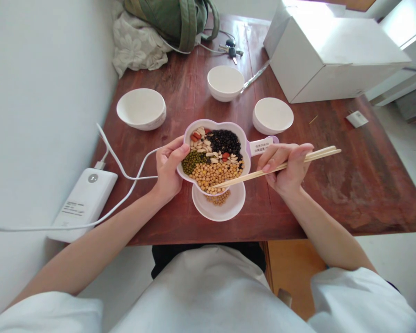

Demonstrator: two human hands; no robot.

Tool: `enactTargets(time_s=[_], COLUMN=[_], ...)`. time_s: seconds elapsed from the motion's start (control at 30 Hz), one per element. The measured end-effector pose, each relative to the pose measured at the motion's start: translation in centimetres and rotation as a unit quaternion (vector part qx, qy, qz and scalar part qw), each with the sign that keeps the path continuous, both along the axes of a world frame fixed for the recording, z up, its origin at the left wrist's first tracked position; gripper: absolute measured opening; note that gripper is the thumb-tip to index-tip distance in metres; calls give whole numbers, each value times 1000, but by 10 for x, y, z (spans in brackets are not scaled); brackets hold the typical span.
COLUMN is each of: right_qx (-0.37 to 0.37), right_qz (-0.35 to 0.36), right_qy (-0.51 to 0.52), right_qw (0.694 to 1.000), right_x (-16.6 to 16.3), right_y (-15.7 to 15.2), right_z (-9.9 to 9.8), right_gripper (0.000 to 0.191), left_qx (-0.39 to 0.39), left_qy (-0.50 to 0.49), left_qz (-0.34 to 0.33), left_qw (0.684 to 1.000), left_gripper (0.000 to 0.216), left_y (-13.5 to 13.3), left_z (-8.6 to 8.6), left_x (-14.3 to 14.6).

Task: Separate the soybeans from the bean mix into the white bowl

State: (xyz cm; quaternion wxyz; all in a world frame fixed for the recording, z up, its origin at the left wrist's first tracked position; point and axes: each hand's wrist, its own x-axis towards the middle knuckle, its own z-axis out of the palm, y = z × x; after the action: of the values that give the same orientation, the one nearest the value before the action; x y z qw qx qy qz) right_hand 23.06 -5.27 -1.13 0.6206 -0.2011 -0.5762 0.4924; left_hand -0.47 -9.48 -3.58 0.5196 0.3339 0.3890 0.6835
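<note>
My left hand [171, 165] grips the left rim of a purple-edged, flower-shaped dish [247, 162], thumb over the edge. Soybeans [211, 175], black beans [225, 140], green mung beans [193, 162] and pale seeds with a few red peanuts lie in it in separate patches. In my right hand [287, 164] is a pair of chopsticks [319, 154], their tips among the soybeans near the dish's front edge. That hand is close to the dish's labelled handle [260, 146]; contact is unclear. Partly under the dish, a white bowl [225, 212] holds some soybeans.
White bowls stand beyond the dish: one at left [142, 109], one at the back [225, 83], one at right [273, 115]. A power bank [86, 199] with a white cable lies left. Keys [231, 50], a green bag [169, 18] and a large white box [326, 60] are farther back.
</note>
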Motion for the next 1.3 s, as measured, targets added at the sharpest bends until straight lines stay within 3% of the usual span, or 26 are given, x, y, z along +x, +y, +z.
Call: enactTargets(time_s=[0.4, 0.93, 1.1, 1.3], right_qx=[38, 3, 9, 102], right_qz=[17, 13, -7, -98], right_qy=[20, 21, 25, 37], right_qw=[999, 1000, 1000, 989], right_x=[-3, 0, 5, 10], right_y=[0, 1, -3, -1], right_z=[3, 2, 9, 23], right_gripper=[62, 70, 70, 54], left_qx=[1, 21, 2, -2], left_qy=[0, 4, 30, 30], left_qz=[-7, -13, 2, 1], left_qw=[1000, 1000, 1000, 1000], left_gripper=[23, 28, 28, 30], left_y=[-1, 1, -1, -1], left_z=[3, -4, -2, -1], left_x=[0, -2, -3, -3])
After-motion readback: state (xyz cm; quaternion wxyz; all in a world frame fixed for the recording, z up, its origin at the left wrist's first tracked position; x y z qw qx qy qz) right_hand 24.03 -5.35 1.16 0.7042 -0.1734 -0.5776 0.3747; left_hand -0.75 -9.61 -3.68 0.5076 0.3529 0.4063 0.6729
